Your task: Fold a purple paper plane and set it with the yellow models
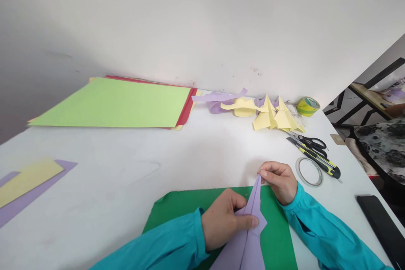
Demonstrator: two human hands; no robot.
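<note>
A folded sheet of purple paper point(245, 240) with a long narrow point is held over a green sheet point(278, 236) on the white table. My left hand point(226, 221) grips its middle, thumb on top and fingers behind. With finger and thumb, my right hand point(280, 179) pinches the pointed tip at the far end. Creases run lengthwise along the purple paper, and its near end passes out of the bottom of the view.
Light green paper point(117, 103) tops a stack at the back left. Yellow folded paper shapes point(272, 114), a tape roll point(308, 106), scissors point(313, 141), a utility knife point(316, 158) and a tape ring point(310, 171) lie right. A black phone-like object point(381, 228) lies near the right edge; paper offcuts point(34, 181) lie left.
</note>
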